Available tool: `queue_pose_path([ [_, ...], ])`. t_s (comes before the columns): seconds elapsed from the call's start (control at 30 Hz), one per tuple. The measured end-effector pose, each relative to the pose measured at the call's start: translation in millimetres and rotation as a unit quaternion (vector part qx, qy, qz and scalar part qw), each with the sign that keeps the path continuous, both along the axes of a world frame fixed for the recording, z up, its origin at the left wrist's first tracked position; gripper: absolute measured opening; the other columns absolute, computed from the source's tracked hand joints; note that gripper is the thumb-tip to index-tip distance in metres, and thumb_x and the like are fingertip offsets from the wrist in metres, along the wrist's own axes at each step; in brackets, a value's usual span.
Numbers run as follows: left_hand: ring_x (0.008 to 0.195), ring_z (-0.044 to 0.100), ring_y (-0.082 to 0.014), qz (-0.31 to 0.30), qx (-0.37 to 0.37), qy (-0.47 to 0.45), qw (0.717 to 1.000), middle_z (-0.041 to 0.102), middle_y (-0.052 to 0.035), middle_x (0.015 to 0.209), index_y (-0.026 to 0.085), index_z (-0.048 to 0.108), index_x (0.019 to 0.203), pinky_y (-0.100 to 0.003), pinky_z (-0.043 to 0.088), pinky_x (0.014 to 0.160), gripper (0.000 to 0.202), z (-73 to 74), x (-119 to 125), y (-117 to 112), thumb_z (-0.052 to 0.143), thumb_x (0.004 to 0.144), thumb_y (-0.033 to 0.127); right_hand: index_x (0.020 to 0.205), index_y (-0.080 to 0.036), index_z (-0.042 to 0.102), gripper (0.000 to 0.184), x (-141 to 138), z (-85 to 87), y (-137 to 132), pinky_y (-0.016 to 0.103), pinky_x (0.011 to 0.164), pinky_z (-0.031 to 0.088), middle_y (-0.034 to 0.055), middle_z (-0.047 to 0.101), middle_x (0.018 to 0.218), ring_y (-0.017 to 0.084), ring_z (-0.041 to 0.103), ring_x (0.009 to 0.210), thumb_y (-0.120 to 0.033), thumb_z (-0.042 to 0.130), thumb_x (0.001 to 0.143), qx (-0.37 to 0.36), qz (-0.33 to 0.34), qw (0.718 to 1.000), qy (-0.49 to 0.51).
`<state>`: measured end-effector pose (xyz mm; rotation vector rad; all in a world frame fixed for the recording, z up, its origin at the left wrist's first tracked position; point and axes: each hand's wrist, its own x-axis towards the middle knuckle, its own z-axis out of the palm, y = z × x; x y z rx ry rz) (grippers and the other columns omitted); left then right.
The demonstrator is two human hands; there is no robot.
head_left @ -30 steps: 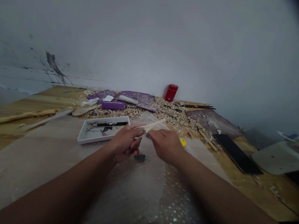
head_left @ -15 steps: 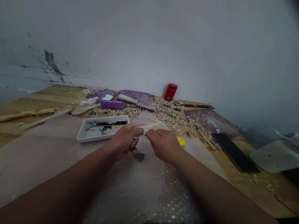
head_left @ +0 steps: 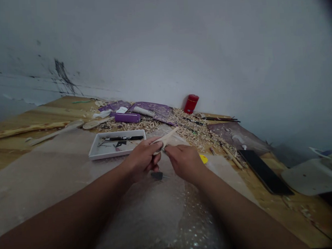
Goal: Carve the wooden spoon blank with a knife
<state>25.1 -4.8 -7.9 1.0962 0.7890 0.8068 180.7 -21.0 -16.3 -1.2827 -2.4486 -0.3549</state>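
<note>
So there's a scuffed, pale wall (head_left: 179,47) behind everything, and the wooden bench (head_left: 49,111) has its far edge up against it. A cloudy plastic sheet (head_left: 48,172) covers most of the middle, running down toward the near edge. Wood shavings (head_left: 207,134) are heaped along the far edge and trail off toward the right edge, where a flat black slab (head_left: 265,172) lies. The white tray (head_left: 112,154) sits left of the bench's middle, with a few slim tools inside.

Hands: the left hand (head_left: 144,156) has its fingers wrapped round the wide end of a pale wooden piece (head_left: 169,135), held above the middle of the sheet, narrow end angled toward the far edge. The right hand (head_left: 187,160) is curled in narrow, right up against it; can't tell what's in those fingers.

Looks to me like close-in shaping of the wide end. Next move probably calls for a firm left grip and short, controlled pressure, thumb kept clear.

Smallest bit: a dark stub with a thin shaft (head_left: 157,176) on the sheet, nearer the near edge.
</note>
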Motion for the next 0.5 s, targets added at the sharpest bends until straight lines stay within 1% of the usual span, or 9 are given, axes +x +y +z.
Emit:
queue_pose_path([
  [0.07, 0.030, 0.021, -0.0019, -0.036, -0.006, -0.045, 0.998, 0.039, 0.0084, 0.044, 0.018, 0.050, 0.104, -0.018, 0.038, 0.037, 0.029, 0.7, -0.5, -0.2, 0.043, 0.079, 0.030, 0.079, -0.018, 0.056, 0.019, 3.1, 2.3, 0.5, 0.023, 0.057, 0.031, 0.0025, 0.060, 0.067, 0.013, 0.052, 0.061, -0.020, 0.038, 0.083, -0.017, 0.003, 0.999, 0.030],
  [0.13, 0.033, 0.023, -0.0015, -0.065, -0.022, -0.091, 0.993, 0.040, 0.0074, 0.049, 0.018, 0.050, 0.103, -0.017, 0.039, 0.038, 0.027, 1.9, -1.0, -0.8, 0.044, 0.079, 0.027, 0.080, -0.018, 0.056, 0.021, 5.9, 4.4, 0.6, 0.021, 0.059, 0.033, 0.0020, 0.060, 0.069, 0.012, 0.053, 0.063, -0.022, 0.036, 0.085, -0.045, 0.022, 0.997, 0.063],
  [0.23, 0.036, 0.027, -0.0016, -0.084, -0.054, -0.147, 0.984, 0.040, 0.0065, 0.054, 0.018, 0.049, 0.106, -0.018, 0.040, 0.042, 0.028, 3.6, -1.7, -2.6, 0.043, 0.079, 0.022, 0.082, -0.018, 0.056, 0.023, 6.8, 5.2, 0.4, 0.021, 0.064, 0.035, 0.0019, 0.061, 0.074, 0.012, 0.055, 0.069, -0.023, 0.034, 0.087, -0.084, 0.044, 0.991, 0.094],
  [0.3, 0.038, 0.029, -0.0018, -0.088, -0.064, -0.162, 0.981, 0.040, 0.0061, 0.056, 0.019, 0.047, 0.108, -0.020, 0.042, 0.045, 0.030, 4.2, -2.2, -3.6, 0.044, 0.079, 0.021, 0.083, -0.019, 0.057, 0.023, 5.5, 4.3, 1.0, 0.022, 0.066, 0.036, 0.0019, 0.062, 0.076, 0.012, 0.055, 0.071, -0.023, 0.034, 0.087, -0.094, 0.044, 0.989, 0.104],
  [0.37, 0.038, 0.030, -0.0022, -0.091, -0.060, -0.163, 0.981, 0.040, 0.0061, 0.057, 0.020, 0.047, 0.109, -0.021, 0.044, 0.045, 0.031, 4.1, -2.5, -3.9, 0.043, 0.078, 0.019, 0.083, -0.019, 0.057, 0.023, 4.5, 4.5, 1.3, 0.022, 0.066, 0.037, 0.0017, 0.062, 0.076, 0.012, 0.055, 0.070, -0.022, 0.034, 0.087, -0.095, 0.041, 0.989, 0.106],
  [0.43, 0.037, 0.029, -0.0021, -0.093, -0.050, -0.163, 0.981, 0.039, 0.0065, 0.056, 0.019, 0.047, 0.109, -0.022, 0.045, 0.045, 0.032, 3.3, -2.8, -3.4, 0.042, 0.077, 0.016, 0.083, -0.019, 0.057, 0.022, 5.9, 9.2, -1.0, 0.024, 0.065, 0.038, 0.0022, 0.062, 0.076, 0.013, 0.056, 0.070, -0.023, 0.036, 0.086, -0.084, 0.038, 0.991, 0.100],
  [0.5, 0.035, 0.027, -0.0016, -0.094, -0.048, -0.169, 0.980, 0.037, 0.0074, 0.054, 0.017, 0.047, 0.107, -0.023, 0.046, 0.045, 0.032, 2.1, -3.0, -2.5, 0.040, 0.076, 0.013, 0.087, -0.018, 0.058, 0.019, 11.5, 20.4, -7.8, 0.026, 0.067, 0.040, 0.0039, 0.062, 0.080, 0.015, 0.055, 0.074, -0.026, 0.041, 0.084, -0.037, 0.037, 0.994, 0.100],
])
